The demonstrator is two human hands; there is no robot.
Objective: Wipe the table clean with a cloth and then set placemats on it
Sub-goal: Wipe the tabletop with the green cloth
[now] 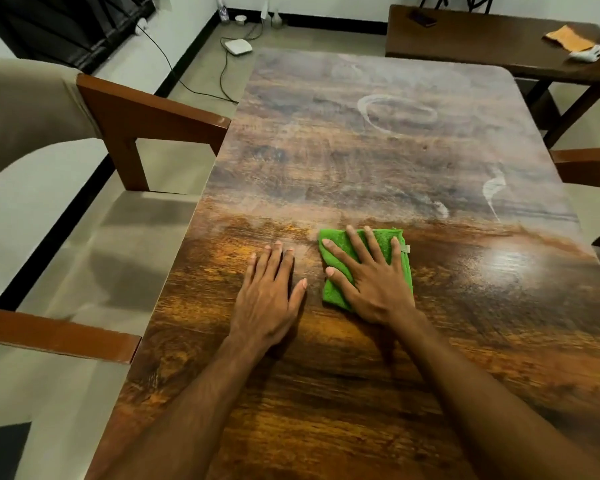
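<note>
Wooden table [378,161]: left hand [269,292] flat, fingers straight on bare wood; right hand [371,282] spread, pressing green cloth [388,240].

Wood-grain table [361,168], dark brown, rounded far corners. Folded green cloth [388,240] flat on near half, right hand [374,285] spread on top, pressing it. Left hand [267,299] palm-down on bare wood just beside cloth, not touching it. White ring smear [395,114] on far half; thinner white streak [494,188] toward right edge (bright glare patch nearer). Second table [482,39] behind: orange cloth [567,38], white object [586,53] touching it, small dark item [421,18].
</note>
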